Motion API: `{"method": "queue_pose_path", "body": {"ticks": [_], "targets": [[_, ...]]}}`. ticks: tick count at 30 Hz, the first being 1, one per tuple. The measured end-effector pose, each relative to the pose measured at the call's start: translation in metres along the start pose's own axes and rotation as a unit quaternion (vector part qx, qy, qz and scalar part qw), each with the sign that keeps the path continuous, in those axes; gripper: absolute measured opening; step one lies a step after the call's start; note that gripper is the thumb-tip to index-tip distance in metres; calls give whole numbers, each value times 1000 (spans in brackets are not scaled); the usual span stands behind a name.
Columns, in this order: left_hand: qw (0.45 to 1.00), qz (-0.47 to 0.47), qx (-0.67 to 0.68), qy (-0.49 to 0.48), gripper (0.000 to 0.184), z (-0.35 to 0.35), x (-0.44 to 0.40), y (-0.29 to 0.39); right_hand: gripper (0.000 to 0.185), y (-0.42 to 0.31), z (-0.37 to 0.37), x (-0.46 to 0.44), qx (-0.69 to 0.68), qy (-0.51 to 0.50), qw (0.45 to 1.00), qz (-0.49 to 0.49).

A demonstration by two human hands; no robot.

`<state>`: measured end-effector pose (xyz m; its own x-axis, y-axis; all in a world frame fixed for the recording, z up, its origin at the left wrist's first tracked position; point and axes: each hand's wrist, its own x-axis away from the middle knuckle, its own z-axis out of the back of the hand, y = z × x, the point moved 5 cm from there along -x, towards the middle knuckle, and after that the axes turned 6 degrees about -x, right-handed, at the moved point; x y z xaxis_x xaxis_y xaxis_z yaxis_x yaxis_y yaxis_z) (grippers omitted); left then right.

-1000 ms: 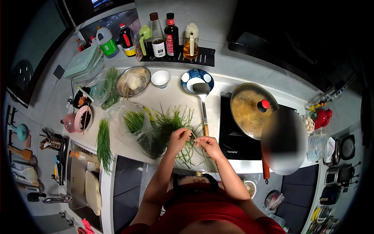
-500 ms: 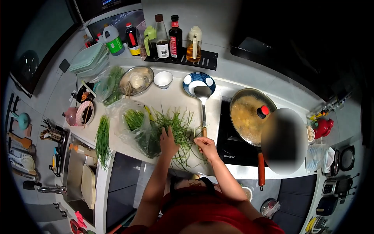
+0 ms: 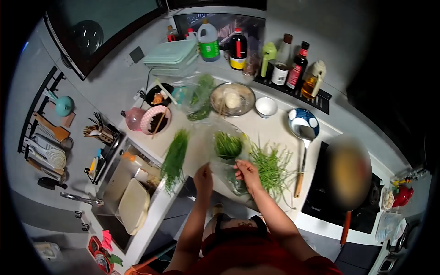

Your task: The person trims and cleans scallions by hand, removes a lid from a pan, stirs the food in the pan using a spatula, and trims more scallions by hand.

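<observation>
While the clear plastic bag (image 3: 208, 149) lies on the counter (image 3: 153, 145) just ahead of and between the two hands, the greens in it (image 3: 228, 144) show through the film just beyond the fingers of the right hand (image 3: 250, 175). That hand is partly closed, fingers bent against the bag's near right side; whether it pinches the film cannot be told. The left hand (image 3: 203, 179) is at the near left edge, fingers drawn in with little gap, and its grip on the plastic is unclear too.

To handle the bag well, the left hand would best steady the edge with a light pinch, while the right gathers only film, so that the thin stems are neither bent nor crushed. Slow, low movements should suit such slack plastic, which could cling to the fingers or drag stems along.

Just right of the right hand is a loose heap of greens (image 3: 271, 170); the right elbow and wrist are best kept from sweeping it. Beyond the heap lies a spatula (image 3: 305, 149), its head on a blue-and-white bowl (image 3: 300, 116). Ahead and left of the left hand is a separate bundle of greens (image 3: 175, 156).
</observation>
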<state>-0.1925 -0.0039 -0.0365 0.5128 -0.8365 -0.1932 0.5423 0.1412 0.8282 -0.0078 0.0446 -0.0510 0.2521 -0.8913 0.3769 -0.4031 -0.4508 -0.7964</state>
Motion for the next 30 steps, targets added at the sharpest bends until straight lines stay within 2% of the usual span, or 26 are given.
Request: {"method": "queue_pose_path", "body": {"ticks": [1, 2, 3, 5, 8, 9, 11, 12, 16, 20, 22, 23, 24, 26, 29, 30], "targets": [[997, -35, -35, 57, 22, 17, -19, -24, 27, 13, -15, -7, 6, -17, 1000, -10], [994, -27, -86, 64, 21, 31, -39, -45, 25, 25, -27, -15, 3, -26, 1000, -12], [975, -91, -190, 71, 24, 42, -57, -60, 25, 33, -40, -19, 8, -34, 999, -1], [963, 27, -267, -24, 33, 48, -95, -92, 24, 43, -59, -24, 11, -16, 1000, -16], [912, 36, -399, -88, 46, 24, -132, -137, 23, 51, -63, -28, 10, 16, 1000, 7], [917, -29, -390, -77, 54, 18, -138, -131, 22, 50, -58, -27, 3, 40, 999, 16], [937, -146, -306, -87, 51, -4, -139, -91, 22, 45, -34, -23, -37, 80, 995, 36], [950, -213, -217, -64, 41, -18, -132, -63, 21, 36, -20, -20, -53, 116, 991, 51], [948, -292, 11, -130, 22, -79, -85, 59, 20, -19, 52, 4, -57, 214, 961, 163], [895, -323, 111, -287, 19, -147, -18, 146, 16, -82, 142, 52, 6, 329, 909, 257], [859, -357, 134, -341, 18, -182, 18, 176, 17, -120, 187, 88, 59, 385, 869, 304], [839, -379, 143, -362, 16, -196, 35, 192, 19, -138, 216, 104, 131, 415, 838, 329], [830, -379, 149, -381, 16, -210, 54, 207, 18, -156, 238, 122, 159, 449, 817, 325], [815, -397, 154, -392, 15, -240, 89, 236, 17, -196, 285, 157, 348, 543, 695, 318], [811, -382, 172, -408, 13, -275, 137, 280, 35, -246, 320, 195, 546, 596, 505, 303], [811, -387, 179, -401, 13, -285, 152, 294, 47, -254, 342, 195, 562, 585, 540, 224]]}}
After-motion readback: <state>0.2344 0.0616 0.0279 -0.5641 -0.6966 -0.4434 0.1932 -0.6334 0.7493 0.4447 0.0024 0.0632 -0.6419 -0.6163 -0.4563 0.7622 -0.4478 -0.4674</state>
